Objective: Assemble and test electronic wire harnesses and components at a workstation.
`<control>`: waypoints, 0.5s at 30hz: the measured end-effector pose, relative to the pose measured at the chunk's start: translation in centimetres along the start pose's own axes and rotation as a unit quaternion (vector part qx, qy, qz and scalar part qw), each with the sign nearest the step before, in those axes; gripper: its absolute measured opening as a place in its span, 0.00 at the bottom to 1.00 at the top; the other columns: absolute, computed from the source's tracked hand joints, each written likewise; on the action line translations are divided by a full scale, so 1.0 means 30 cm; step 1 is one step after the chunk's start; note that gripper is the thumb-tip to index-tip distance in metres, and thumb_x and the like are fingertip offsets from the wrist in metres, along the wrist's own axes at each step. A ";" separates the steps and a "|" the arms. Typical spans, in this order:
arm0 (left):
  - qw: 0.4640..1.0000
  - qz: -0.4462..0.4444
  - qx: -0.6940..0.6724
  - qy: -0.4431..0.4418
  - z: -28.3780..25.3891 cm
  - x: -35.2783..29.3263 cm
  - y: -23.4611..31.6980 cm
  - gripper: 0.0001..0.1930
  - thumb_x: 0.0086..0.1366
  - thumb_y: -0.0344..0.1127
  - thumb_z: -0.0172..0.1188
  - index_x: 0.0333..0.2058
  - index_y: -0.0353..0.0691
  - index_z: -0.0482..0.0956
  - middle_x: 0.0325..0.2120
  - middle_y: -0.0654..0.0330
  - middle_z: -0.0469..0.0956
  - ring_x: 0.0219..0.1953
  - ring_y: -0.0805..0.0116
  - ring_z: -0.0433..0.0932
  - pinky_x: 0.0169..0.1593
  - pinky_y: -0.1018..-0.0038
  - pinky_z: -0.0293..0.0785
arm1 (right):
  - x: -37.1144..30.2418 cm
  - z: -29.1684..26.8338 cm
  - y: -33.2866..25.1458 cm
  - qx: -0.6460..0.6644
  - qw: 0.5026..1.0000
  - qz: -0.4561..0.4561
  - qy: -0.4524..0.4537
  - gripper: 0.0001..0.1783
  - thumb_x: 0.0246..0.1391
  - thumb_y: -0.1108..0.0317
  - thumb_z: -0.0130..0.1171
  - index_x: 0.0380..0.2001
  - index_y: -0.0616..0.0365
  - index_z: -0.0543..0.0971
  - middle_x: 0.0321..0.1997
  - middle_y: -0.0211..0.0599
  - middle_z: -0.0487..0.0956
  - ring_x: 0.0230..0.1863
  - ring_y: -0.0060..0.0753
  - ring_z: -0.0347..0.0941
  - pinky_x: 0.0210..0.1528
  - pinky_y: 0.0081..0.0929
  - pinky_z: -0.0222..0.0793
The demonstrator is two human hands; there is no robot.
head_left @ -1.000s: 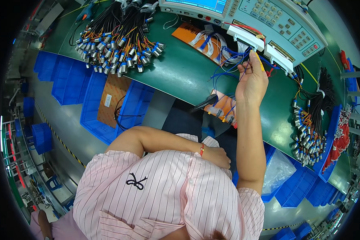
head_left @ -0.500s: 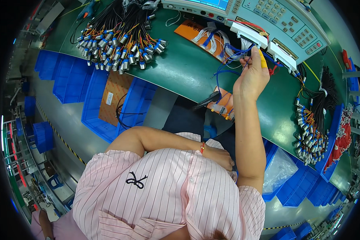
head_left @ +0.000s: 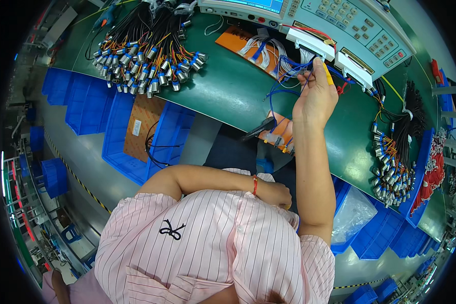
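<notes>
My right hand is raised over the green bench, thumb and fingers pinched on thin blue wires just below the tester's white connector block. A yellow wrap covers part of one finger. From the pinch, loose blue wires trail left and down toward a small orange board at the bench edge. My left hand lies against my waist below a red bracelet; its fingers are mostly hidden. The tester, pale with a keypad and screen, stands at the back.
A large bundle of black cables with metal-ended connectors lies at left, a smaller bundle at right. An orange board with white wires lies before the tester. Blue bins line the bench front. A black clamp-like piece juts over the edge.
The whole view has shifted slightly. My right hand stays pinched on the blue wires near the connector, and my left hand remains at my waist.
</notes>
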State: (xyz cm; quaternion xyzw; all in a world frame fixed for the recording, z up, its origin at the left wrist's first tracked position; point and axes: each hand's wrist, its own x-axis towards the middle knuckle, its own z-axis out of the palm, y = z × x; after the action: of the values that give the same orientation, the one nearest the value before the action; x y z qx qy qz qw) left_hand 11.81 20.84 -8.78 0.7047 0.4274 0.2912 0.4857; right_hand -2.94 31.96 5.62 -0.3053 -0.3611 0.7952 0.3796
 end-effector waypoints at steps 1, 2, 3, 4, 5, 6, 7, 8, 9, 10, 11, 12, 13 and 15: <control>1.000 0.000 0.000 -0.001 0.013 0.004 -0.017 0.11 0.57 0.33 0.55 0.37 0.35 0.79 0.31 0.50 0.80 0.33 0.52 0.78 0.36 0.64 0.73 | -0.001 0.001 -0.003 0.004 1.000 0.007 0.001 0.10 0.55 0.70 0.61 0.36 0.67 0.78 0.26 0.30 0.75 0.26 0.19 0.69 0.29 0.17 0.69; 0.998 0.008 -0.029 0.053 0.035 0.011 -0.044 0.12 0.56 0.33 0.55 0.38 0.35 0.79 0.31 0.50 0.80 0.33 0.53 0.79 0.36 0.64 0.73 | -0.002 0.003 -0.005 0.004 1.000 0.007 0.002 0.10 0.55 0.70 0.61 0.36 0.67 0.78 0.26 0.30 0.75 0.26 0.19 0.69 0.29 0.17 0.69; 0.992 0.016 -0.058 0.107 0.032 0.012 -0.045 0.13 0.56 0.34 0.56 0.38 0.35 0.79 0.31 0.50 0.80 0.33 0.55 0.79 0.35 0.64 0.73 | -0.002 0.005 -0.003 0.011 1.000 0.007 0.001 0.10 0.56 0.70 0.61 0.36 0.67 0.78 0.26 0.30 0.75 0.26 0.19 0.69 0.29 0.18 0.69; 0.992 0.015 -0.059 0.107 0.026 0.014 -0.048 0.13 0.56 0.34 0.56 0.38 0.35 0.79 0.31 0.50 0.80 0.33 0.55 0.79 0.35 0.64 0.73 | -0.003 0.007 -0.001 0.018 1.000 0.008 0.001 0.10 0.56 0.70 0.61 0.36 0.67 0.77 0.27 0.30 0.75 0.26 0.19 0.69 0.29 0.18 0.70; 0.986 -0.002 -0.139 0.088 0.015 0.017 -0.055 0.14 0.56 0.34 0.57 0.39 0.35 0.79 0.32 0.49 0.80 0.34 0.56 0.79 0.36 0.65 0.73 | -0.004 0.008 -0.001 0.018 1.000 0.008 0.001 0.10 0.56 0.70 0.61 0.36 0.67 0.77 0.27 0.30 0.75 0.26 0.19 0.69 0.29 0.18 0.70; 0.973 -0.021 -0.218 0.069 -0.013 0.016 -0.044 0.14 0.56 0.35 0.57 0.40 0.34 0.79 0.33 0.49 0.80 0.35 0.58 0.79 0.37 0.67 0.73 | -0.006 0.011 0.001 0.025 1.000 0.006 0.001 0.10 0.56 0.70 0.61 0.36 0.67 0.77 0.27 0.31 0.75 0.26 0.19 0.69 0.29 0.18 0.70; 0.973 -0.022 -0.219 0.069 -0.060 0.006 -0.006 0.14 0.56 0.35 0.57 0.40 0.34 0.79 0.33 0.49 0.80 0.35 0.58 0.79 0.37 0.67 0.73 | -0.004 0.011 0.003 0.031 1.000 0.004 0.002 0.10 0.56 0.70 0.61 0.36 0.67 0.77 0.27 0.31 0.75 0.25 0.19 0.69 0.29 0.19 0.70; 0.972 -0.057 -0.227 -0.013 -0.108 -0.007 0.034 0.17 0.59 0.35 0.58 0.46 0.35 0.76 0.41 0.49 0.78 0.44 0.57 0.76 0.46 0.67 0.70 | 0.000 0.010 0.007 0.031 1.000 0.005 0.003 0.10 0.56 0.70 0.61 0.36 0.67 0.77 0.27 0.31 0.75 0.25 0.19 0.69 0.29 0.19 0.70; 0.964 -0.091 -0.233 -0.094 -0.135 -0.017 0.061 0.20 0.63 0.35 0.58 0.53 0.36 0.72 0.49 0.49 0.76 0.53 0.56 0.72 0.55 0.67 0.67 | 0.001 0.011 0.013 0.029 1.000 -0.003 0.002 0.10 0.56 0.70 0.61 0.36 0.67 0.77 0.27 0.31 0.75 0.25 0.19 0.68 0.29 0.19 0.70; 0.963 -0.092 -0.234 -0.094 -0.136 -0.017 0.063 0.20 0.63 0.35 0.58 0.53 0.36 0.72 0.49 0.49 0.76 0.53 0.56 0.72 0.55 0.67 0.67 | 0.002 0.012 0.018 0.028 1.000 -0.012 0.002 0.10 0.56 0.70 0.61 0.36 0.67 0.77 0.27 0.31 0.75 0.25 0.18 0.68 0.29 0.19 0.70; 0.974 -0.092 -0.198 -0.062 -0.135 -0.013 0.065 0.20 0.62 0.35 0.59 0.52 0.35 0.72 0.49 0.49 0.76 0.52 0.56 0.72 0.55 0.66 0.67 | 0.003 0.011 0.021 0.028 1.000 -0.011 0.002 0.10 0.56 0.70 0.61 0.36 0.67 0.77 0.27 0.31 0.75 0.25 0.18 0.68 0.29 0.19 0.70; 0.982 -0.092 -0.162 -0.031 -0.132 -0.009 0.067 0.20 0.61 0.34 0.59 0.52 0.35 0.73 0.49 0.49 0.75 0.51 0.56 0.73 0.55 0.65 0.67 | 0.004 0.010 0.023 0.025 1.000 -0.017 -0.002 0.10 0.56 0.70 0.61 0.36 0.66 0.77 0.27 0.30 0.75 0.25 0.18 0.68 0.29 0.18 0.69; 0.982 -0.092 -0.162 -0.031 -0.123 -0.003 0.068 0.20 0.61 0.34 0.59 0.52 0.35 0.73 0.49 0.49 0.75 0.51 0.56 0.73 0.55 0.65 0.67 | 0.006 0.009 0.024 0.022 0.999 -0.024 -0.006 0.10 0.56 0.69 0.61 0.36 0.66 0.77 0.27 0.29 0.75 0.25 0.18 0.68 0.29 0.18 0.69; 0.985 -0.027 -0.105 0.137 -0.087 0.016 0.063 0.19 0.60 0.33 0.60 0.50 0.34 0.74 0.47 0.47 0.76 0.50 0.54 0.73 0.54 0.64 0.67 | 0.011 -0.007 0.017 -0.004 1.000 -0.019 -0.014 0.10 0.56 0.69 0.61 0.36 0.65 0.77 0.28 0.29 0.75 0.26 0.18 0.68 0.30 0.18 0.69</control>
State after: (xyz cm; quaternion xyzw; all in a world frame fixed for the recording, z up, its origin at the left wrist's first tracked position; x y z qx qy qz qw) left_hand 10.46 22.09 -6.09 0.5917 0.4757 0.4151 0.5014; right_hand -3.15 32.07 5.02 -0.2885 -0.3750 0.7907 0.3885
